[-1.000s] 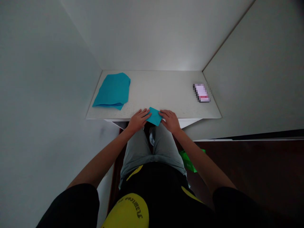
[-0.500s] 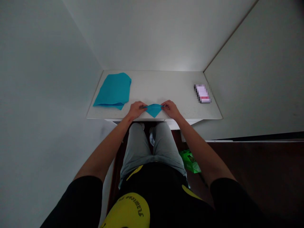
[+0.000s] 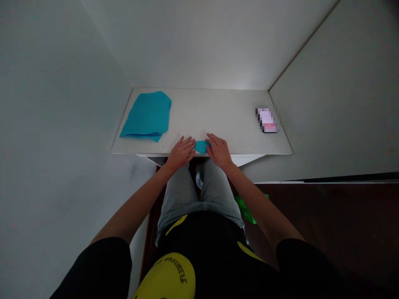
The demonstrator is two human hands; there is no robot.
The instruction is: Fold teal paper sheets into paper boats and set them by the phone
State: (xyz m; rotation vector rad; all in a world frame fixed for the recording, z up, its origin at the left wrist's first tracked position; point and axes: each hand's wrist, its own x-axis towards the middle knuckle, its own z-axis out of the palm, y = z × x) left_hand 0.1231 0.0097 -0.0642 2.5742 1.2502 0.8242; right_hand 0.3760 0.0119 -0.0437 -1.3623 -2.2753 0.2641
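A small folded blue piece of paper or cloth lies at the white desk's front edge, in the middle. My left hand rests palm down over its left end, fingers stretched out. On the opposite end lies my right hand, its fingers extended and slightly bent, pressing down. Both ends of the piece are hidden under my fingers; only its centre shows between them. To the left, a larger folded blue sheet of similar look lies flat on the desk.
The white desk is boxed in by walls at the back and sides. A phone, blurred out, lies near its right edge. Below the desk, on the dark floor, a green bag is partly covered by my right forearm.
My fingers have gone from pinching the small blue piece at both ends to lying flat on it. It now rests on the desk, less of it showing, and my hands are closer together.
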